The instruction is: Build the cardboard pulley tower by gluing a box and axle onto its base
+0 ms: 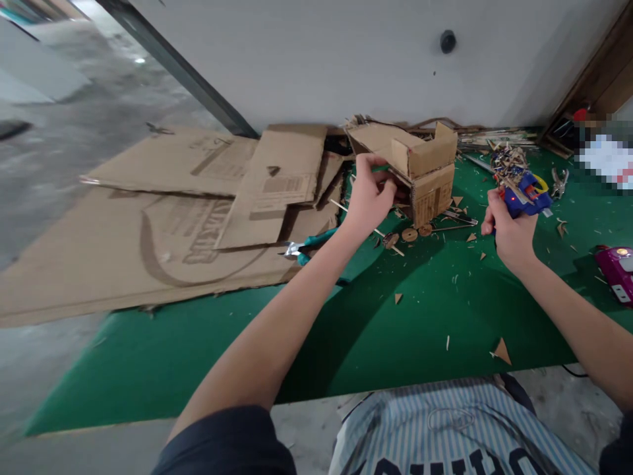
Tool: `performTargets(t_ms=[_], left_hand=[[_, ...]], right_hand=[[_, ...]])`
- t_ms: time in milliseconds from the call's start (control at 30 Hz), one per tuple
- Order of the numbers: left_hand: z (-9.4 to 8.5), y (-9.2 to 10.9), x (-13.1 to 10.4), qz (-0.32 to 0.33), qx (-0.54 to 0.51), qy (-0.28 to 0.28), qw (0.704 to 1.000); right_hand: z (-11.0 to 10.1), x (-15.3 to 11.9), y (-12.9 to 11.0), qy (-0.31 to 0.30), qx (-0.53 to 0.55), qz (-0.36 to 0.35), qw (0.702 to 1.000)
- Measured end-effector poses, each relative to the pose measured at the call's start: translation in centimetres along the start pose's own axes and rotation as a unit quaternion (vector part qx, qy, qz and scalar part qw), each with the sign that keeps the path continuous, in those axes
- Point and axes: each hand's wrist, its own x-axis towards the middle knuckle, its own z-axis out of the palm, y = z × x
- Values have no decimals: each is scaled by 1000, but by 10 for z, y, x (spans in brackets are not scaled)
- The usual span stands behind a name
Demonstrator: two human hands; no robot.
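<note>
My left hand reaches the near left side of a small box-like cardboard model on the table, its fingers closed at the open edge. Some of those fingertips are hidden inside or behind the cardboard. To the right, my right hand is wrapped around a blue glue gun with a yellow part and a small lit red light. Round cardboard discs and thin wooden sticks lie just in front of the model. Teal-handled pliers rest by my left forearm.
Flat cardboard sheets overlap on the left of the green table. A heap of scraps sits behind the glue gun, near a metal clip. A magenta device stands at the right edge. A white wall borders the back.
</note>
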Motion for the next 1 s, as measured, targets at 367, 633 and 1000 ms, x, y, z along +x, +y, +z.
performTargets(t_ms=[367, 633, 1000], left_hand=[[-28, 4, 14, 121, 198, 34, 972], [5, 42, 10, 184, 288, 52, 938], [11, 60, 6, 169, 308, 0, 936]], right_hand=[[5, -6, -6, -21, -18, -6, 1000], [-16, -1, -1, -7, -52, -84, 995], [-14, -12, 2, -68, -85, -71, 991]])
